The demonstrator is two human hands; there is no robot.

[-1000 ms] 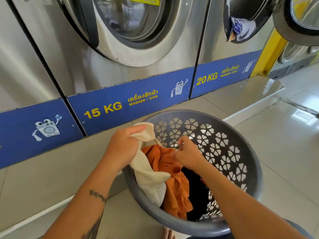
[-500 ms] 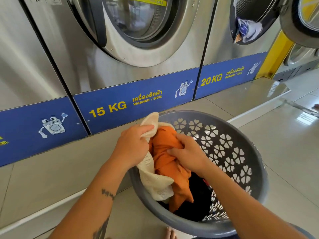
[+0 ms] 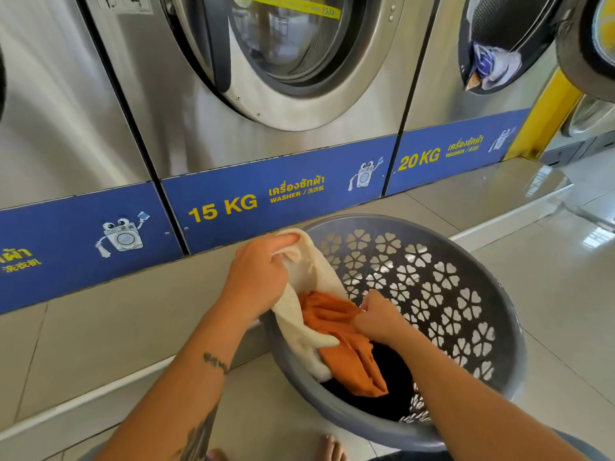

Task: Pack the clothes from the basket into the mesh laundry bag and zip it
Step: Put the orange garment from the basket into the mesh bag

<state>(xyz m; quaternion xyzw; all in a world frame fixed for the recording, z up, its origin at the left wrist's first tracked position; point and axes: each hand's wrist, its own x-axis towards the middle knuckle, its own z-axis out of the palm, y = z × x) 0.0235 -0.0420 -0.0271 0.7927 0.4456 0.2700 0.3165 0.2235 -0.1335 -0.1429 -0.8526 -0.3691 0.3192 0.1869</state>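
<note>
A round grey basket (image 3: 499, 314) with flower-shaped holes stands tilted on the floor in front of me. Over its left rim lies a cream mesh laundry bag (image 3: 309, 277). My left hand (image 3: 258, 277) grips the bag's upper edge and holds its mouth up. My right hand (image 3: 377, 319) is closed on an orange garment (image 3: 346, 357), which lies partly inside the bag's opening and partly out over the basket. Dark clothing (image 3: 389, 384) fills the basket's bottom under the orange piece.
A row of steel washing machines (image 3: 266, 94) stands close ahead on a raised tiled step (image 3: 109, 321). The machine at the right has an open door with laundry hanging in its drum (image 3: 492, 66). My bare toes (image 3: 327, 449) show below the basket. Glossy tiled floor spreads to the right.
My right hand has pushed the orange garment down, lower into the bag's mouth. My left hand has kept its hold on the bag's edge. The camera has shifted slightly.
</note>
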